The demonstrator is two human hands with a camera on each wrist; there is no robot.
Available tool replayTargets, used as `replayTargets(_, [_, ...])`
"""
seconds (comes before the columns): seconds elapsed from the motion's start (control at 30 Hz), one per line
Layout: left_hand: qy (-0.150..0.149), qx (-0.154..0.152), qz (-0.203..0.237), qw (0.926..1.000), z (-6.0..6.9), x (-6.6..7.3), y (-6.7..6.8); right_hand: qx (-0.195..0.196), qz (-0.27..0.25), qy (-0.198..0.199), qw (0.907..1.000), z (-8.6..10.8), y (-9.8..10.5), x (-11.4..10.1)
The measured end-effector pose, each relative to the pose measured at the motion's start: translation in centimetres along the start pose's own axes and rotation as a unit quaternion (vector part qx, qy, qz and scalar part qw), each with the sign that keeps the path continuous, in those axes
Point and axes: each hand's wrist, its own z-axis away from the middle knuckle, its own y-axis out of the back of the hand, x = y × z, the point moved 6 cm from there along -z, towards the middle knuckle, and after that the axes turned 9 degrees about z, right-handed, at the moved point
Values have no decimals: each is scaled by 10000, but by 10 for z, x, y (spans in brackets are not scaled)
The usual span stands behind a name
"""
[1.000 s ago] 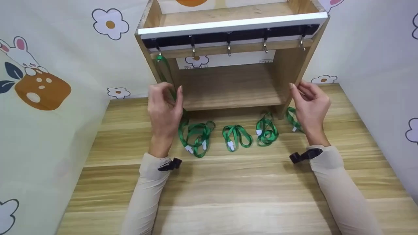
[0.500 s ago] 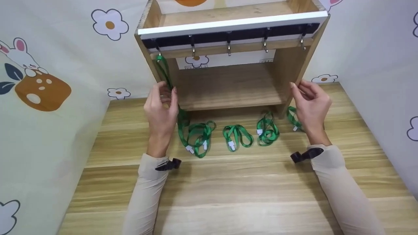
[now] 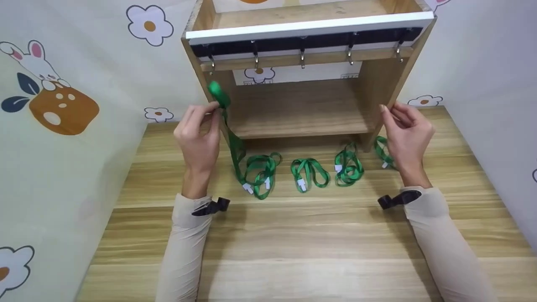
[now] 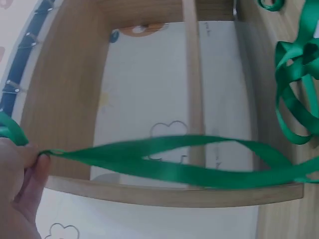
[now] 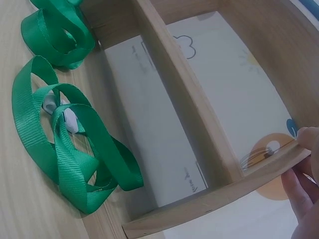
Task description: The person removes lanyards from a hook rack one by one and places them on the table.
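Observation:
My left hand (image 3: 197, 136) pinches the upper part of a green lanyard (image 4: 149, 159) between thumb and fingers. Its loop (image 3: 216, 90) stands up just below the leftmost hook (image 3: 212, 67), apart from it. From there the strap slants down to a bunch of green lanyard (image 3: 260, 174) with white clips on the table. My right hand (image 3: 409, 136) holds the front edge of the right side panel of a wooden rack (image 3: 306, 107), thumb inside and fingers outside, as the right wrist view shows.
Several metal hooks line the rack's dark strip (image 3: 323, 42). More green lanyards lie on the table in front: one (image 3: 308, 172) in the middle, one (image 3: 349, 167) right of it, and another (image 3: 382, 151) beside my right hand. Patterned sheets (image 3: 105, 176) stand around.
The lanyard's loop was at the leftmost hook and is now off it, pinched by my left hand, which has shifted slightly left. My right hand stays on the side panel.

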Motion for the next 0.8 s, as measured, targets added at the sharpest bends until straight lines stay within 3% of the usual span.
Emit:
replayTargets(0.1, [-211,73,165,9996,-5,5,7,-4,34,18,10000,0,1,0])
replayTargets(0.23, [-231,145,195,9994,-11,5,22,-37,36,-12,10000,0,1,0])
replayTargets(0.47, [-137,46,-237,9996,-15,-1,50,-16,69,-26,10000,-1,0,-1])
replayTargets(0.8, [181,-28,-745,9971,-20,-20,76,-10,6,-113,9999,0,0,-1])
